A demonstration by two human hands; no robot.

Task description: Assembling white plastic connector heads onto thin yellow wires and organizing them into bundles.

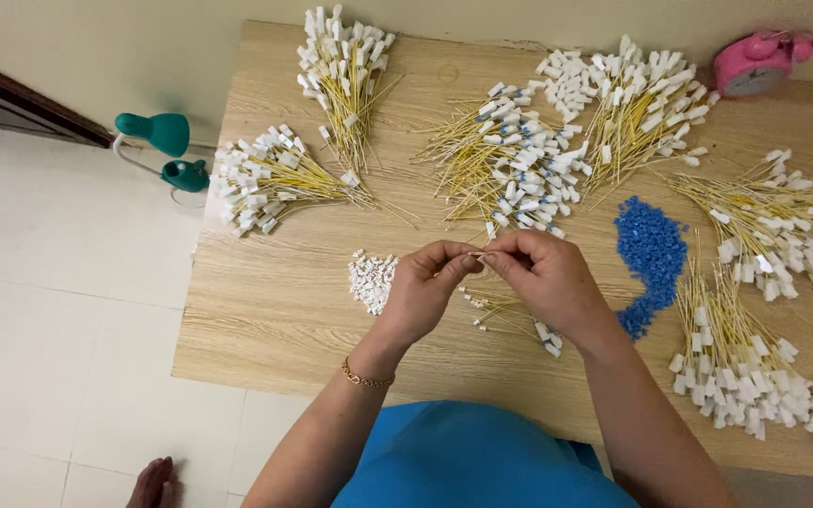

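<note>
Yellow wire (475, 254), pinched between left hand (422, 292) and right hand (549, 280), could slip into the loose pieces (510, 318) beneath them.

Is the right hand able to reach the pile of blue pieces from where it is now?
Probably yes. The right hand is just beside the pile of blue pieces, with only bare table between, though its fingers now pinch a thin wire.

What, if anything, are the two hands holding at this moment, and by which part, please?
The left hand and right hand pinch a thin yellow wire between their fingertips, above the wooden table. Which part each grips is too small to tell.
</note>
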